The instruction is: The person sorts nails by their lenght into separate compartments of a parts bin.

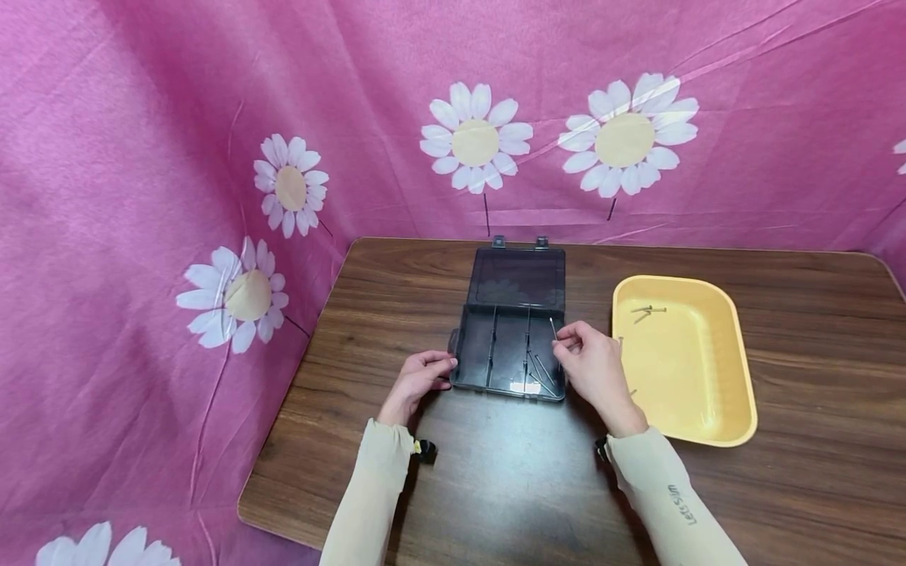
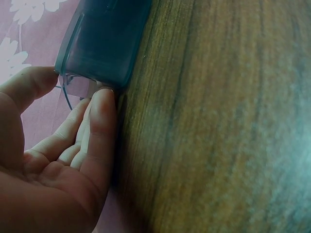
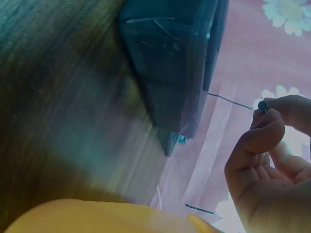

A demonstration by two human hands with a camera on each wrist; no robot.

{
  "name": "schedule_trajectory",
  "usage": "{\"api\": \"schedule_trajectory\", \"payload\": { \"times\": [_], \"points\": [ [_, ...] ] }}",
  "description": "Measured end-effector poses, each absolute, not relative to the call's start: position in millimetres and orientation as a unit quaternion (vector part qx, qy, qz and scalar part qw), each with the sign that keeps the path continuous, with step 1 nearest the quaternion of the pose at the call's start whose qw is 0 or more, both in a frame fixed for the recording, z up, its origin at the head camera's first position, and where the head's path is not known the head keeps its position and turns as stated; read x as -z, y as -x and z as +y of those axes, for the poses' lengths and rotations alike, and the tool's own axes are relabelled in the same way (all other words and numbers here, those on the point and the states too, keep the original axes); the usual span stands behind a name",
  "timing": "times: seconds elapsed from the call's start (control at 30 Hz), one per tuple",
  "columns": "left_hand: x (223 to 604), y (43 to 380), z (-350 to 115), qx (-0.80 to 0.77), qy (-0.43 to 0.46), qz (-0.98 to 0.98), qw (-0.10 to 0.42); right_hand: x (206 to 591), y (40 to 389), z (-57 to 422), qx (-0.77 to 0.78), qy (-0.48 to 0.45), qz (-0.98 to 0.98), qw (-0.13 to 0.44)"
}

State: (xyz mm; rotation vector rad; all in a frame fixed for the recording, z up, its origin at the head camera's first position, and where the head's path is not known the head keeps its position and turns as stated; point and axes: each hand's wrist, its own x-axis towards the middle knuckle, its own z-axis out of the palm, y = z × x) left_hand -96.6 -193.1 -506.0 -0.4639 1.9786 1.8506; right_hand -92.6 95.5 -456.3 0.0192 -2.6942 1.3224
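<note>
On the table lies a dark translucent compartment box (image 1: 473, 346), its lid (image 1: 518, 277) folded open to the back. My left hand (image 1: 416, 381) holds the box by its left side; in the left wrist view the thumb touches the top rim and the index finger sits lower on the wall. Above the right-hand compartment, my right hand (image 1: 593, 365) pinches a nail (image 1: 553, 326) between thumb and index finger. Its flat round nail head (image 3: 263, 105) shows at the fingertips in the right wrist view. Several nails (image 1: 541, 368) lie in that same compartment.
To the right of the box stands a yellow basin (image 1: 747, 385) with several nails (image 1: 647, 312) inside, mostly along its left part. The brown wooden table (image 1: 495, 487) meets a pink flowered cloth (image 1: 396, 173) at the back and left.
</note>
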Motion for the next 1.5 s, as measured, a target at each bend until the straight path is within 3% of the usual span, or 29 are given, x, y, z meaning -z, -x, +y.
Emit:
{"api": "schedule_trajectory", "payload": {
  "times": [0.4, 0.73, 1.5],
  "points": [
    [474, 87, -186, -0.660, 0.152, 0.710, 0.192, 463, 92, 91, -0.420, -0.001, -0.906, 0.062],
    [506, 96, -192, -0.657, 0.164, 0.710, 0.191, 467, 93, 90, -0.409, 0.007, -0.911, 0.054],
    [506, 92, -194, -0.665, 0.141, 0.712, 0.174, 469, 95, 91, -0.398, 0.003, -0.913, 0.093]
  ]
}}
